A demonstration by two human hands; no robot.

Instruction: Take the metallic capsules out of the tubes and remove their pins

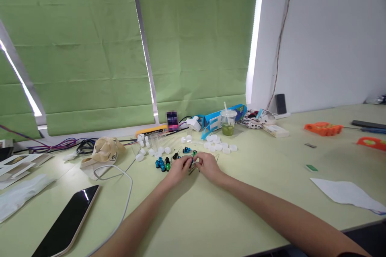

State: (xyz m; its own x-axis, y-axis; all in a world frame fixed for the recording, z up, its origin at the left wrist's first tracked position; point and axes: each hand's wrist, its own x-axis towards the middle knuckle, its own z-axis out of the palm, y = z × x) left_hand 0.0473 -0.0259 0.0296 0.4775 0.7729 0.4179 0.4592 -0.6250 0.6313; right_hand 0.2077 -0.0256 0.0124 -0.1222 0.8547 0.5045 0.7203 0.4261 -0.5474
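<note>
Near the middle of the pale green table, my left hand [180, 167] and my right hand [208, 165] meet fingertip to fingertip. Both are closed in a pinch around something small and dark blue, mostly hidden by the fingers. Left of my left hand lie blue pieces [161, 164], a green piece [168, 166] and black ones [175, 156]. Just beyond the fingers are another blue piece [187, 150] and a green one [194, 153]. Thin sticks or wires show under and beside my right hand.
Several white caps [226, 149] and clear tubes [154, 139] lie behind the hands. A drink cup [228, 123] stands by a blue box [212, 118]. A phone [68, 221] and white cable [130, 192] are at left; orange holder [323, 128] and paper [346, 192] at right.
</note>
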